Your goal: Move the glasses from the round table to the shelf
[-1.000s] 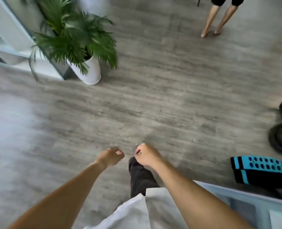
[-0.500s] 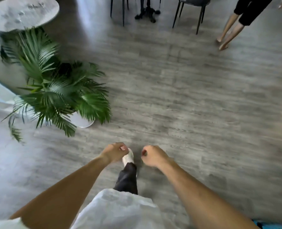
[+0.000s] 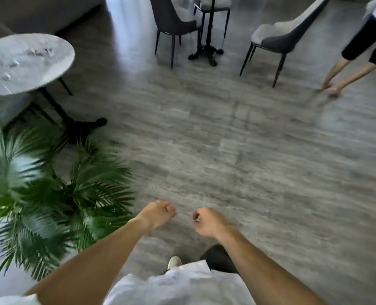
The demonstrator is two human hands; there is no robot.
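Green plant [image 3: 50,194], round table [image 3: 24,62] behind

- One round marble-topped table [image 3: 24,62] on a black pedestal base, at the upper left.
- What may be glasses [image 3: 39,51] on its top: a few clear blurred shapes, too smeared to count.
- One potted palm [image 3: 50,194], at the lower left.
- Two dark upholstered chairs: one [image 3: 171,25] at top centre, one [image 3: 281,38] to its right.
- One second pedestal table [image 3: 209,49] between the chairs, only its post and base clear.
- Two bare forearms, ending in a left hand [image 3: 158,213] and a right hand [image 3: 209,221], both curled into loose fists, holding nothing visible.
- One other person [image 3: 358,53] at the upper right edge, two bare legs showing.
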